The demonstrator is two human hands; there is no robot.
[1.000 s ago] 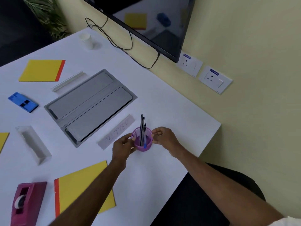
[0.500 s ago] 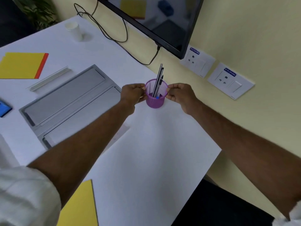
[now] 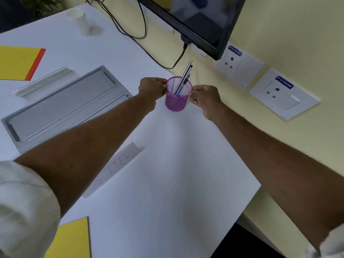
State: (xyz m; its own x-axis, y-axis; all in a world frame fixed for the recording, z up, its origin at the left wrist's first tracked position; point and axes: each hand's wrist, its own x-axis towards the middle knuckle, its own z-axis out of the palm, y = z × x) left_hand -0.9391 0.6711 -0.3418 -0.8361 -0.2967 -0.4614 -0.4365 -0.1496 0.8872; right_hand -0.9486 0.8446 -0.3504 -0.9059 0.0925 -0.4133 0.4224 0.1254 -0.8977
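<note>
A purple mesh pen cup stands upright on the white table, near its far edge by the wall. Dark pens lean out of it toward the upper right. My left hand grips the cup's left rim and my right hand grips its right rim. Both arms reach far forward across the table.
A grey metal cable tray lid lies left of the cup. A paper strip with writing lies under my left forearm. Yellow pads, a paper cup, black cables, a monitor and wall sockets surround the spot.
Both hands have carried the pen cup from the near middle of the table to the far edge by the wall. In the last half second it has barely moved.
</note>
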